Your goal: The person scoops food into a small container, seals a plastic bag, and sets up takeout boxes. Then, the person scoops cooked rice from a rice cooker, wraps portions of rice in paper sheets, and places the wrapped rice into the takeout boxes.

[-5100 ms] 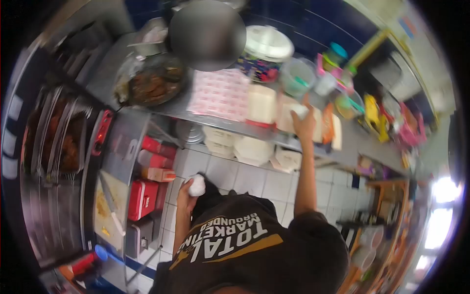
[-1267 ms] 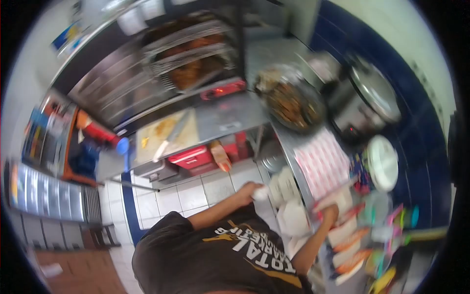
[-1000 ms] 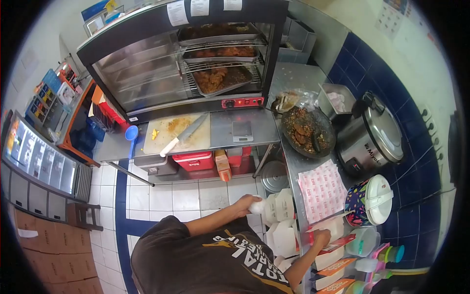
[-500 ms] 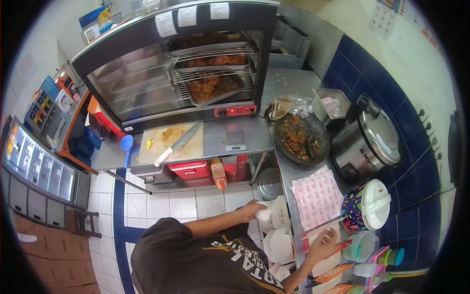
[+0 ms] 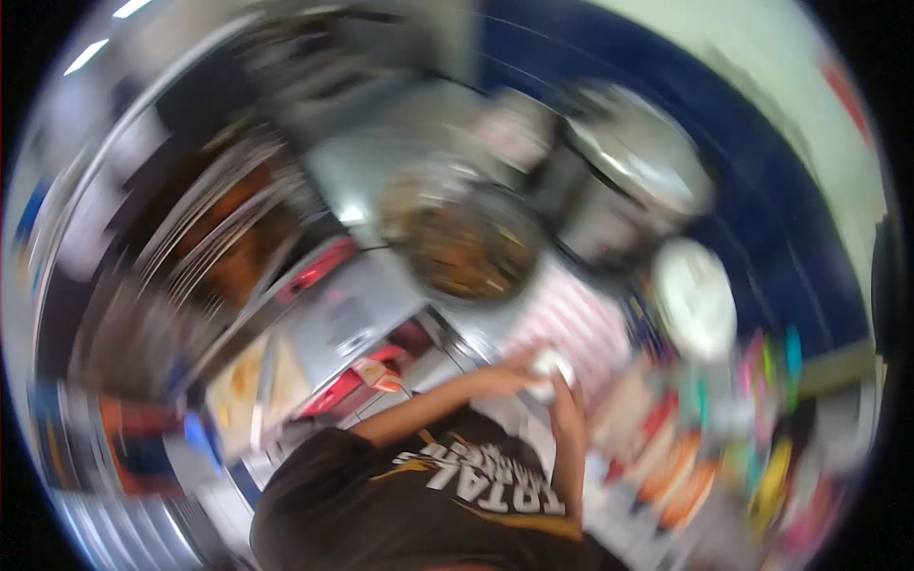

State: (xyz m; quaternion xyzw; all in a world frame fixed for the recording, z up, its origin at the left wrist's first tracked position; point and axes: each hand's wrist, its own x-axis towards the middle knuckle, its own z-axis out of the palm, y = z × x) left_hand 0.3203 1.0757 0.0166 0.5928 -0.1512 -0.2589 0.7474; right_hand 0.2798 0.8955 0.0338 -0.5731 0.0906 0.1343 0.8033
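A small white rounded bundle (image 5: 552,373), blurred by motion, is between my two hands. My left hand (image 5: 509,374) grips it from the left side. My right hand (image 5: 568,404) comes up from below, its fingers meeting the bundle's right edge. What the bundle is made of does not show. Just beyond the hands lies a pink-and-white printed paper sheet (image 5: 571,324) on the metal counter.
A dark round pan (image 5: 471,243) of brown food stands beyond the sheet. Behind it are a metal rice cooker (image 5: 638,152) and a white-lidded tub (image 5: 697,300). Orange-marked boxes (image 5: 681,476) line the right. A glass food warmer (image 5: 219,238) and cutting board (image 5: 252,390) are left.
The view has swung to the right and is smeared. My right hand has left the boxes and come to the white bundle in my left hand, which is now nearer the printed sheet.
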